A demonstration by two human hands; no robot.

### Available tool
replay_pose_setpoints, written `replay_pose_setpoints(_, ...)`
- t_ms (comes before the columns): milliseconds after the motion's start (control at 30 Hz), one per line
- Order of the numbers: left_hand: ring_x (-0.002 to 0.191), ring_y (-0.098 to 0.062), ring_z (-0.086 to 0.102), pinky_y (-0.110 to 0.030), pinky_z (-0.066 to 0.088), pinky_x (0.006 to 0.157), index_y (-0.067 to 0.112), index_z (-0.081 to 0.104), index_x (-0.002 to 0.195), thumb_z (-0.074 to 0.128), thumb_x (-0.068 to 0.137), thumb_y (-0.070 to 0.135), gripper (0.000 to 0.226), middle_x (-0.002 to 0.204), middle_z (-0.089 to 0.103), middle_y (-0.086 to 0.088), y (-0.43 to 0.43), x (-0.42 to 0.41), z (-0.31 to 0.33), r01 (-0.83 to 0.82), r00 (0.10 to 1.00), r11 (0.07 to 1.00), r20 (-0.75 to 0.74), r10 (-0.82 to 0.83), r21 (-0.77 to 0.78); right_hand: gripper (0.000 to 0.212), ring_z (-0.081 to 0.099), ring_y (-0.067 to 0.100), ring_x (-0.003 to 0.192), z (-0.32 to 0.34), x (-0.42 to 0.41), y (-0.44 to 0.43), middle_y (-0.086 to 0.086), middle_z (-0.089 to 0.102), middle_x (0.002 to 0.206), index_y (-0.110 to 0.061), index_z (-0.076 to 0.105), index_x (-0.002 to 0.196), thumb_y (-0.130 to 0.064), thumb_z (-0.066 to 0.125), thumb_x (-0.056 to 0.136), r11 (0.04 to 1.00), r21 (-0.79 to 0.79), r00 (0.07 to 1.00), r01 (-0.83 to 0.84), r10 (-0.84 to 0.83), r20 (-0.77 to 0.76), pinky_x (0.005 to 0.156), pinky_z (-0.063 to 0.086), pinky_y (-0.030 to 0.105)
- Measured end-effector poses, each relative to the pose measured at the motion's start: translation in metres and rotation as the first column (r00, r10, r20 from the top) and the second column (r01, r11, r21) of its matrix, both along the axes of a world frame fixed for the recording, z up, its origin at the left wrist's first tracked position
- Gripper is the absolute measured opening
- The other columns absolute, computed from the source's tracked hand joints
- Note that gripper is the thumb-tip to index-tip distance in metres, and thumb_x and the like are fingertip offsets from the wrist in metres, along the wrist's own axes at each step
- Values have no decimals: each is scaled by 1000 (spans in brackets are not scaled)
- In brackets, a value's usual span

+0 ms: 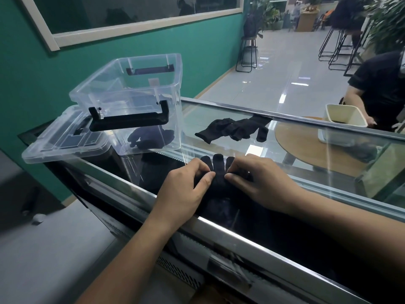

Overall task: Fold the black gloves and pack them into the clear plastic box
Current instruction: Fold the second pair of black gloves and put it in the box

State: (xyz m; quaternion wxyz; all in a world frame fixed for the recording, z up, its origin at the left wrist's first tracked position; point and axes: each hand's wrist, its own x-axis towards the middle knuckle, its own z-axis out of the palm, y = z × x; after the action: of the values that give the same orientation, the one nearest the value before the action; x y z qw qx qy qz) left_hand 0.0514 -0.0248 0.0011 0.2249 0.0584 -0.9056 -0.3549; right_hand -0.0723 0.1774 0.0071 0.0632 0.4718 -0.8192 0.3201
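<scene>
A black glove (pixel 219 172) lies flat on the glass counter top near me, fingers pointing away. My left hand (pixel 186 189) pinches its left side between thumb and curled fingers. My right hand (pixel 258 183) pinches the right side the same way. Farther back on the glass lies a loose heap of black gloves (pixel 234 129). The clear plastic box (pixel 131 88) stands open at the left with black handles, and a dark folded glove (pixel 151 138) shows through its wall at the bottom.
The box's clear lid (pixel 63 139) lies left of the box, overhanging the counter edge. The glass counter (pixel 328 172) has a metal rim. Beyond it, a person in black (pixel 379 88) handles a cream bin (pixel 344 119) on a round wooden table.
</scene>
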Motion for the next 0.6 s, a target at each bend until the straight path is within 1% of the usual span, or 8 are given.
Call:
replay_pose_setpoints(67,87,-5,70,-26,55,75,29,70,100,68,105,39,11,84,72,15,1,0,-1,-25,1000,999,-14,25,-22,14,54,-5,84,-1,-1,-1,-19,57,83,-24,69,94,-37,70,99,1000,11,1000,11,-11,-14,74,39,13)
replay_pose_setpoints(167,88,-3,68,-17,48,74,26,71,97,70,104,31,9,85,70,17,2,1,-1,-59,997,998,-51,57,-35,11,53,1,85,0,-1,-1,-16,59,90,-25,68,96,-36,69,98,1000,7,1000,21,-20,-18,76,44,19)
replay_pose_setpoints(200,87,-2,67,-15,47,73,26,71,96,71,104,29,8,85,69,18,2,1,-1,-68,996,997,-64,65,-43,10,55,1,86,1,-1,-1,-16,58,92,-25,67,97,-35,70,98,1000,2,1000,22,-22,-19,76,45,18)
replay_pose_setpoints(300,89,-6,65,-20,53,78,25,73,98,76,100,17,8,94,64,16,2,2,-3,-66,992,994,-114,56,-92,8,57,-2,87,2,-1,0,-16,56,97,-25,66,100,-26,73,97,1000,-13,999,9,-10,-44,73,45,13)
replay_pose_setpoints(367,96,-8,66,-24,56,84,24,76,102,76,98,7,18,103,63,15,0,3,-4,-34,990,991,-141,15,-129,7,54,-5,85,1,-2,1,-12,57,100,-23,68,100,-19,73,98,999,-16,995,-37,35,-97,72,41,10)
replay_pose_setpoints(433,105,-10,66,-31,57,92,24,79,105,72,97,0,26,106,67,15,-1,5,-3,5,988,986,-151,-31,-165,12,51,-4,84,0,-2,2,-7,61,104,-23,73,104,-12,72,98,996,3,986,-92,91,-141,73,43,14)
replay_pose_setpoints(500,110,-9,67,-38,57,97,24,79,107,68,94,3,27,108,71,17,1,5,-3,26,988,981,-146,-55,-190,18,54,2,90,-1,-3,2,-5,63,109,-24,75,110,-11,70,100,992,20,979,-124,126,-159,76,49,20)
replay_pose_setpoints(600,111,-6,64,-39,54,99,26,77,110,67,92,26,21,108,70,19,5,6,0,21,992,977,-113,-46,-211,18,57,8,98,3,-1,3,-5,62,111,-25,73,113,-15,67,100,989,32,977,-147,151,-150,80,51,25)
